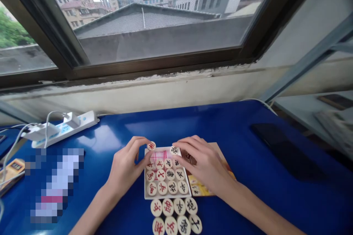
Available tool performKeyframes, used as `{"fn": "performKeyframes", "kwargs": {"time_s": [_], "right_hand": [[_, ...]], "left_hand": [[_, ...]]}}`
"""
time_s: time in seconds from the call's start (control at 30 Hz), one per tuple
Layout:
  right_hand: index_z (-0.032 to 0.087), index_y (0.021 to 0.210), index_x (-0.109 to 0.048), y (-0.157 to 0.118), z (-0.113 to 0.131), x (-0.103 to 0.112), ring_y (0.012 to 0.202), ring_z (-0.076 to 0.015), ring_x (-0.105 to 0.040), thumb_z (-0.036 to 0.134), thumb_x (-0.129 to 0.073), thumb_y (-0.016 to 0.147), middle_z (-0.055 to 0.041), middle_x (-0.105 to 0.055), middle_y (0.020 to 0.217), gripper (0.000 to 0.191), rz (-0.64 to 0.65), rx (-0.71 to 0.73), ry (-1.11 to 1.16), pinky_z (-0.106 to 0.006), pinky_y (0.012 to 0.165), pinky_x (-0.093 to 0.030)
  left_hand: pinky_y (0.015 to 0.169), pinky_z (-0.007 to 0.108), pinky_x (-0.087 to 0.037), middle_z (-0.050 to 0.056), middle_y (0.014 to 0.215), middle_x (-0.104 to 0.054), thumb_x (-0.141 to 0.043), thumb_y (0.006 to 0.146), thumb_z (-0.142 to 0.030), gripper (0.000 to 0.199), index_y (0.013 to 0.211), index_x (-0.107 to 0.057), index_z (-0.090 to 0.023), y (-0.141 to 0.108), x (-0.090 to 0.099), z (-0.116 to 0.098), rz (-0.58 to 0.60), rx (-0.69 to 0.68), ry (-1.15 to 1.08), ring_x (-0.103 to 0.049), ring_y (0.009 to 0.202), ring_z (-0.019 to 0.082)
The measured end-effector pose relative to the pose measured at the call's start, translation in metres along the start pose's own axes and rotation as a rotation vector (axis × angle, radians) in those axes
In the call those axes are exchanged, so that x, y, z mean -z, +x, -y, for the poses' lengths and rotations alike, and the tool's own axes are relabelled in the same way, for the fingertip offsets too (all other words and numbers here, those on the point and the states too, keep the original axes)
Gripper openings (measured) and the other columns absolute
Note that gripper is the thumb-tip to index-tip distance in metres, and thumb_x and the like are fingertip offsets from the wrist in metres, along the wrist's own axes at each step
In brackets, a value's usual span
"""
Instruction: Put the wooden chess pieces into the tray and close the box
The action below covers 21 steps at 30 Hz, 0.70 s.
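Observation:
Between the fingertips of my left hand [128,165] is a round piece with a red character [151,146], at the far left corner of a white box [167,197]. My right hand [202,161] pinches a black-character piece [174,150] at the box's far right corner. Rows of round pieces, red characters on the left and black on the right, lie in the box, with a pink-lined sheet [160,155] showing at its far end. On the near side, more round pieces [168,206] stand in two rows on the blue table.
A printed box lid [205,187] lies partly under my right hand. A white power strip [66,129] with plugs and cables is at the left, near a blurred-out item [56,187]. A dark flat object [284,150] lies at the right, and a window [165,14] is ahead.

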State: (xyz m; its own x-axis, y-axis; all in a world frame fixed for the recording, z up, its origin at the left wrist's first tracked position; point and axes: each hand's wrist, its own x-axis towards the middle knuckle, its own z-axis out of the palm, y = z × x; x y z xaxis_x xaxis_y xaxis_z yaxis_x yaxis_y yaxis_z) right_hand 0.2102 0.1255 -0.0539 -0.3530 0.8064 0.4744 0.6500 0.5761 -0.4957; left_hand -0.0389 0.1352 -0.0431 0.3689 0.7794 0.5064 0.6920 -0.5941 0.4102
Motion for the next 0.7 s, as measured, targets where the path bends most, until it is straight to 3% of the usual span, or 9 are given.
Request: {"fn": "performKeyframes", "kwargs": {"time_s": [0.17, 0.27, 0.5, 0.7], "right_hand": [[0.02, 0.112, -0.067, -0.0007, -0.0035, -0.0028, 0.098, -0.0213, -0.062, 0.026, -0.054, 0.103, -0.0066, -0.069, 0.109, 0.017, 0.061, 0.058, -0.146, -0.04, 0.081, -0.049], [0.021, 0.109, -0.067, -0.0022, -0.0037, -0.004, 0.1, -0.0216, -0.062, 0.024, -0.054, 0.102, -0.0064, -0.068, 0.111, 0.015, 0.075, 0.07, -0.156, -0.04, 0.081, -0.048], [0.022, 0.109, -0.067, -0.0031, -0.0034, -0.0049, 0.107, -0.0224, -0.062, 0.02, -0.049, 0.103, -0.0072, -0.068, 0.117, 0.019, 0.106, 0.078, -0.157, -0.04, 0.083, -0.049], [0.021, 0.109, -0.066, -0.0032, -0.0004, -0.0044, 0.109, -0.0228, -0.062, 0.016, -0.046, 0.102, -0.0077, -0.068, 0.118, 0.022, 0.119, 0.058, -0.151, -0.042, 0.084, -0.052]], "left_hand": [[0.056, 0.023, -0.047, -0.001, 0.105, -0.069, -0.057, 0.097, -0.019, 0.011, 0.106, -0.06, -0.024, 0.0012, 0.0036, 0.0059, 0.151, -0.044, 0.097, -0.062, 0.064, 0.01], [0.062, 0.025, -0.051, 0.001, 0.102, -0.07, -0.057, 0.097, -0.021, 0.008, 0.104, -0.061, -0.023, 0.002, 0.0046, 0.0051, 0.154, -0.113, 0.127, -0.068, 0.077, 0.015], [0.064, 0.03, -0.051, 0.003, 0.099, -0.07, -0.057, 0.096, -0.019, 0.006, 0.099, -0.062, -0.022, 0.003, 0.0074, 0.0031, 0.172, -0.178, 0.209, -0.064, 0.076, 0.018], [0.065, 0.03, -0.054, 0.005, 0.11, -0.068, -0.056, 0.099, -0.024, 0.009, 0.098, -0.065, -0.021, 0.0019, 0.0071, 0.0028, 0.17, -0.167, 0.187, -0.066, 0.079, 0.017]]}}
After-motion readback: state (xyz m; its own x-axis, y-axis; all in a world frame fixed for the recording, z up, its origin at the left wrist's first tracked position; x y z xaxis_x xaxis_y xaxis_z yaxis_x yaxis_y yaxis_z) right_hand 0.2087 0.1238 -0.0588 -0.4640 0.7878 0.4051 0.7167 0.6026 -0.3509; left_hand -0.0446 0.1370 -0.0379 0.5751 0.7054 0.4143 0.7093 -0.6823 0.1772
